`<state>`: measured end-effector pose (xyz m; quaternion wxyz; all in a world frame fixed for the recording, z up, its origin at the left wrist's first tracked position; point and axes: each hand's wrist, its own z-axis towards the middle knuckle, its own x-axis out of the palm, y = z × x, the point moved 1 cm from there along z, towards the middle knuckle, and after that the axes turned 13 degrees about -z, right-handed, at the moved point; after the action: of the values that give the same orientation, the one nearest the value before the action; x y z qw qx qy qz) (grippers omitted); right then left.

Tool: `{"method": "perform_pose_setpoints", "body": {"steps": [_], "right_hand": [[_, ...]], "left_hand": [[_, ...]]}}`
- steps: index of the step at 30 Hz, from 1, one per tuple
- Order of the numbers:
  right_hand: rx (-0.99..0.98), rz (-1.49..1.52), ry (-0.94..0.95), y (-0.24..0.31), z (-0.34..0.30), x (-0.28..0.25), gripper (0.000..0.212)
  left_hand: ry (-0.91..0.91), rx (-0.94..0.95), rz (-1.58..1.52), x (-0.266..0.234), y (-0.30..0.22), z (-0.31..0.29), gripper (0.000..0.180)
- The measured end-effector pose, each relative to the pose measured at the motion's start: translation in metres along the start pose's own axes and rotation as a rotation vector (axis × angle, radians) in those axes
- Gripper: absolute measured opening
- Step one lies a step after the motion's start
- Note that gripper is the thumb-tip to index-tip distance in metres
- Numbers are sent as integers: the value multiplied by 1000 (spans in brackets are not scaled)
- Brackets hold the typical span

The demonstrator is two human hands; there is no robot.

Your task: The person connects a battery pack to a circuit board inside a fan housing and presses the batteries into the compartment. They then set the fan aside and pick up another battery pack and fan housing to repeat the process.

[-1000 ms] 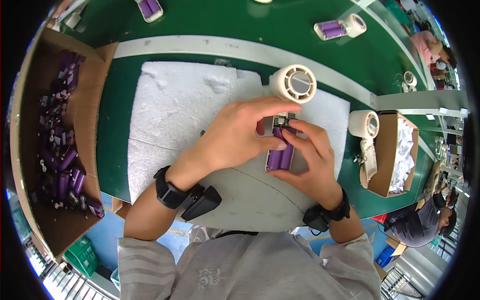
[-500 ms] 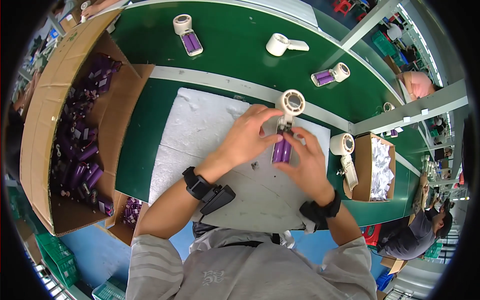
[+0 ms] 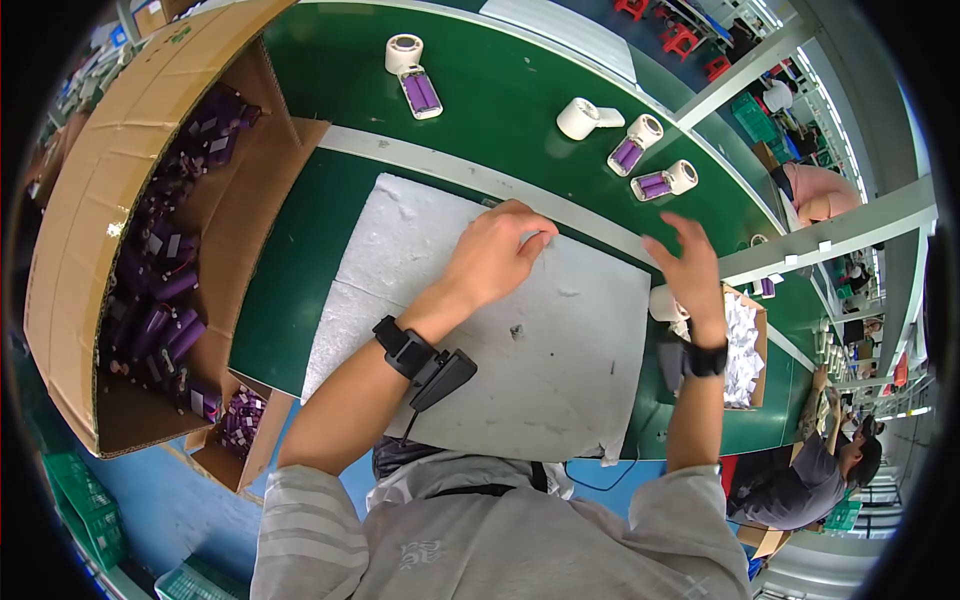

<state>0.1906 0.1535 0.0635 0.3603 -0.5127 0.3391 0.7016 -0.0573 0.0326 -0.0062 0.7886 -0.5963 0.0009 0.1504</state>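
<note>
Over the white foam mat (image 3: 560,380), my left hand (image 3: 495,255) is closed in a pinch, with nothing visible between thumb and fingers. My right hand (image 3: 690,275) is raised past the mat's right edge, fingers apart and empty. Beyond its fingertips, a white handheld fan (image 3: 628,152) with two purple battery cells in its open handle lies on the green surface. Close to it are a second open-handled fan (image 3: 665,182) and a white fan (image 3: 585,118) showing no cells. Another open fan (image 3: 415,78) lies farther left. Partly hidden by my right hand is a white fan (image 3: 665,303).
A large cardboard box (image 3: 255,215) of purple wired battery packs stands at left, above a smaller box (image 3: 265,440) of purple parts. To the right is a box of white paper pieces (image 3: 742,350). A metal rail (image 3: 430,160) runs behind the mat; a co-worker (image 3: 810,480) sits at far right.
The fan with purple cells has left my hands and lies on the green surface among others. My right hand has moved right and opened; my left stays over the mat. The view has shifted.
</note>
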Motion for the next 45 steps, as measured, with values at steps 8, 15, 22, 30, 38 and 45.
{"method": "perform_pose_setpoints", "body": {"steps": [8,15,22,30,38,45], "right_hand": [[-69,98,158,-75,-69,8,57],[160,566,-41,-31,-51,-16,56],[-234,310,-202,55,-80,47,63],[-120,1065,14,24,-87,75,63],[-124,1010,18,28,-89,68,63],[-159,992,38,32,-86,60,63]], "left_hand": [[-69,1,155,-4,1,9,17],[-347,-173,-144,-20,1,18,16],[-1051,66,211,-99,71,32,41],[-1149,-153,662,-262,67,28,48],[-852,-475,564,-289,45,26,47],[-943,-288,983,-328,81,24,42]]}}
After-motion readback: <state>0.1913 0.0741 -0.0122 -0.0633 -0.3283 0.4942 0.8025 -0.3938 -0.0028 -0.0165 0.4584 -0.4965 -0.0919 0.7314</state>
